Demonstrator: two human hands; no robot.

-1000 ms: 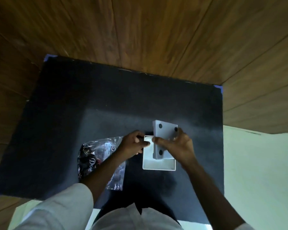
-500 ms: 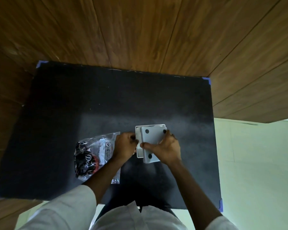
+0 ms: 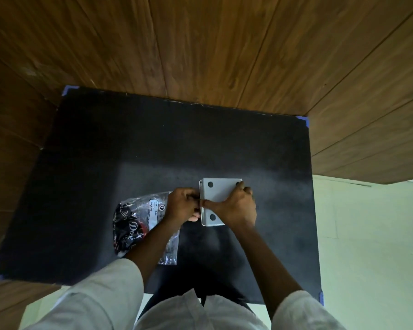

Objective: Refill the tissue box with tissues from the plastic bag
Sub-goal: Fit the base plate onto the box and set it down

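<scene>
A white tissue box lies bottom-up on the black mat, its underside showing dark round feet at the corners. My right hand lies flat over the box's base panel, thumb along its left edge. My left hand grips the box's left side with bent fingers. Just left of the box, partly under my left forearm, lies a crinkled plastic bag with black and red print and a white label. No tissues are visible.
The mat is taped at its corners with blue tape on a wooden surface. A pale green floor lies to the right. My white sleeves fill the bottom of the view.
The base panel, earlier lifted and tilted off the open box, now sits flat and square on it. My right hand has come down on top; my left stays at the box's left side.
</scene>
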